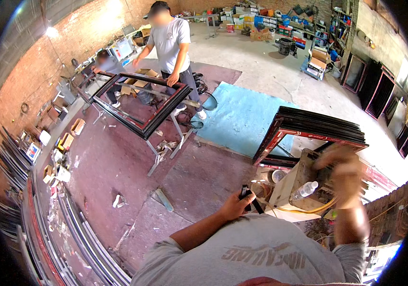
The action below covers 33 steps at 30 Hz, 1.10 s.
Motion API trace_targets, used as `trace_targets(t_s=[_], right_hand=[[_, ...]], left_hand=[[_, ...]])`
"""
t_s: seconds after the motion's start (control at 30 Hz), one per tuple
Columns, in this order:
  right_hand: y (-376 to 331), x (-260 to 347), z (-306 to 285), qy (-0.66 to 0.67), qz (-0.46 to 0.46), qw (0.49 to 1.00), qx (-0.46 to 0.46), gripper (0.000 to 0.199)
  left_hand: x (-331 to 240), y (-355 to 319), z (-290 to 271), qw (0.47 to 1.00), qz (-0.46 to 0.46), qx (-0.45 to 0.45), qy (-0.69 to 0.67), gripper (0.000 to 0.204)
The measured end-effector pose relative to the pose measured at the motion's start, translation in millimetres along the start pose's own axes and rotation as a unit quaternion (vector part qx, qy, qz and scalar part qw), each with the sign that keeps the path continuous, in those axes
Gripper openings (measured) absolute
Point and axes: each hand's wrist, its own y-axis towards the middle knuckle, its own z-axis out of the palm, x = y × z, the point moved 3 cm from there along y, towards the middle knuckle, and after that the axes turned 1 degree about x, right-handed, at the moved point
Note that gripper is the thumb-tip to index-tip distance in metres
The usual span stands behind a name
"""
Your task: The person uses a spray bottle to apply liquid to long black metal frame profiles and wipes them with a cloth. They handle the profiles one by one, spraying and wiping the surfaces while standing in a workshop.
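My left hand (235, 207) is closed around a short black piece (245, 192), held close in front of my body. What kind of piece it is, I cannot make out. My right hand (341, 174) is raised over the right side of a worn wooden stand (287, 183) and is smeared by motion, so its fingers do not show clearly. Below and left of that hand, a clear plastic bottle (305, 190) lies tilted on the stand. A yellow hose (309, 211) curves along the near side of the stand, beneath the bottle.
Beyond the stand leans a stack of dark window frames (316, 125). A blue sheet (242, 117) covers part of the floor. Far left, a co-worker (169, 45) touches a large frame (139, 126) on trestles; another person (109, 64) is behind. Long metal profiles (87, 240) lie at left.
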Motion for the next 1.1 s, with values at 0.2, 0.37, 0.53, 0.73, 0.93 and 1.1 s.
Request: trace_targets(t_s=[0.2,0.37,0.53,0.73,0.93,1.1], right_hand=[[-99.2,-139.2,91.5,0.015,0.319,0.940,0.122,0.037],[-120.1,-145.6,86.8,-0.024,0.335,0.935,0.111,0.024],[-156.1,-150.2,51.6,-0.036,0.412,0.909,0.049,0.020],[-319.6,-245.3,2.8,-0.198,0.442,0.875,-0.001,0.021],[-425.5,-294.8,-45.2,0.143,0.604,0.683,-0.385,0.018],[-441.2,-320.7,-49.3,0.234,0.569,0.626,-0.479,0.020]], left_hand=[[-12.8,11.6,31.7,0.999,0.035,0.038,-0.011,0.024],[-6.5,21.7,57.0,0.999,0.016,0.013,0.039,0.024],[-21.4,21.0,100.2,0.991,0.045,0.060,0.111,0.023],[14.5,28.0,136.8,0.981,0.085,0.063,0.165,0.020],[35.5,27.1,158.9,0.992,0.019,-0.003,0.127,0.015],[47.5,11.7,181.0,0.990,-0.034,0.041,0.130,0.015]])
